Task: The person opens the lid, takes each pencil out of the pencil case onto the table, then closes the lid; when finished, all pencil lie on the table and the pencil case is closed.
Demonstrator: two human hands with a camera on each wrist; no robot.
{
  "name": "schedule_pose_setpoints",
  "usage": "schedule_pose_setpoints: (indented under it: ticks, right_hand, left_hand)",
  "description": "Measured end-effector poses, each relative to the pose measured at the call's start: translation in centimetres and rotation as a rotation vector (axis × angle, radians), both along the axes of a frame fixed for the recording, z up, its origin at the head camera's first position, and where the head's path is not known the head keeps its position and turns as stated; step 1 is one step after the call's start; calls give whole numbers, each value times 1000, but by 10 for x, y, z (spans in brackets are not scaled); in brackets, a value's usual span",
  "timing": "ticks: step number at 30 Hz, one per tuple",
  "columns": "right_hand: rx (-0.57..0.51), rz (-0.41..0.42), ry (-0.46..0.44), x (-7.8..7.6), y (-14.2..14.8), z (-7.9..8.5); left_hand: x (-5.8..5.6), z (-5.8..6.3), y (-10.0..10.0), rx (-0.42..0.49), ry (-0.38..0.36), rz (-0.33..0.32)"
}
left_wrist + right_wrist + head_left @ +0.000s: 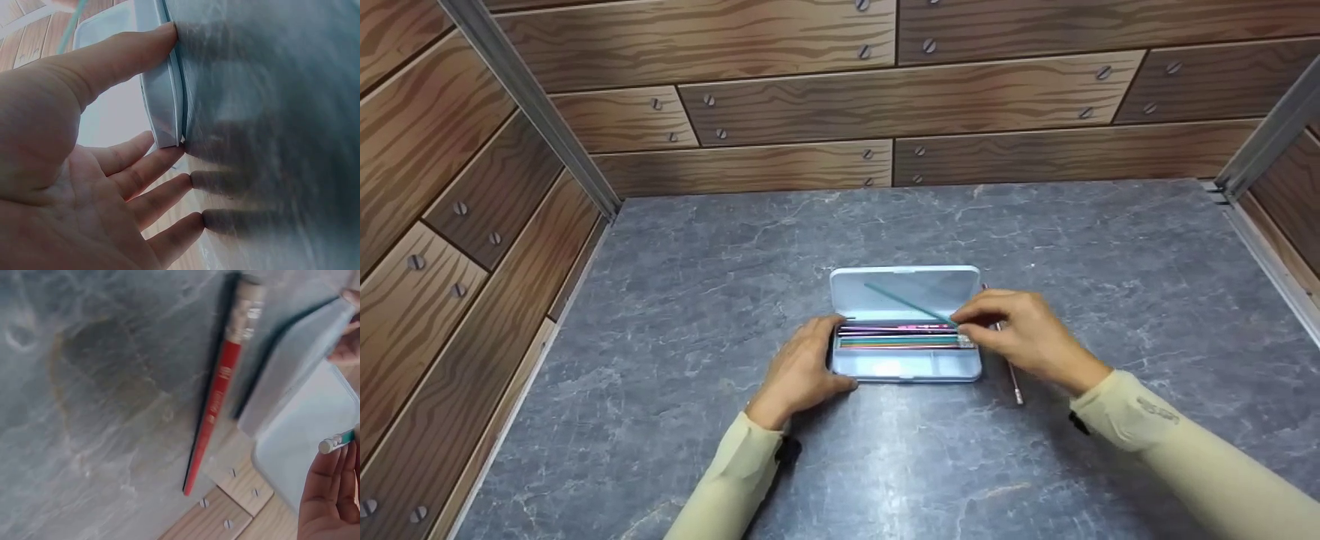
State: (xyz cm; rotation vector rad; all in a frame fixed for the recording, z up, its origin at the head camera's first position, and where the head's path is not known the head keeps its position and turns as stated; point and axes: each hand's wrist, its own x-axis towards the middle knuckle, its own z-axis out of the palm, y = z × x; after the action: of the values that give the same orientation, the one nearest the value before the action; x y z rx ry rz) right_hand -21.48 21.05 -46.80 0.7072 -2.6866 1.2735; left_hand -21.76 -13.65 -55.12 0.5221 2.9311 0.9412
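A pale translucent pencil case (885, 367) lies on the table with its lid (847, 296) raised at the back. Several coloured pencils (885, 341) lie side by side in its rear compartment. My left hand (802, 367) rests against the left end, with the thumb on the front side and fairly straight fingers at the end wall and table. Over the case's right part, my right hand (1024, 330) pinches a green pencil (907, 304) near its eraser end. The pencil slants up and left before the lid. A red pencil (214, 405) with a white eraser lies right of the case.
The grey marbled table (697, 262) surrounds the case. A wood-patterned wall (885, 97) stands behind, with another at the left side and grey metal posts (540, 105) at the corners. The front compartment has a small divider near its right end.
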Motion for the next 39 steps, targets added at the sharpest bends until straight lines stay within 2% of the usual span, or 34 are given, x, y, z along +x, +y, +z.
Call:
schedule_pose_setpoints:
  ticks: [3,4,6,10,11,14,17,21,24,27,29,32,35,36,39]
  right_hand:
    - [-36,-62,-6,5,9,5]
    - [-46,-87,-12,6,12,6]
    - [-66,-138,-35,8,19,7]
    - [-99,-234,-80,11,32,5]
    - [-104,-255,-91,12,36,4]
    - [-99,-316,-111,16,44,0]
    - [-81,-375,-118,19,49,-5]
    - [-9,-451,-137,24,53,-13]
    - [64,-494,-187,27,56,-18]
    - [121,-511,-252,29,59,-20]
    - [147,-513,-289,30,59,-21]
    - [169,-510,-333,30,57,-20]
    - [165,-493,-378,30,53,-19]
    - [159,-486,-395,30,51,-18]
    - [137,-460,-437,30,47,-18]
  left_hand:
    - [7,17,3,34,-35,2]
    - [9,19,3,31,-22,-4]
    - [15,33,6,42,-42,-4]
    - [20,42,8,32,-54,5]
    - [22,48,10,39,-80,14]
    - [22,49,11,28,-95,21]
    - [13,27,6,17,-50,18]
    - [5,10,2,24,-2,8]
    - [7,14,4,23,-12,5]
    - [3,6,3,6,-1,8]
    - [2,5,2,1,-21,13]
    - [0,0,1,-1,-11,14]
    - [5,11,2,26,-18,5]
    - [6,12,2,28,0,-5]
    - [13,28,4,62,-27,-13]
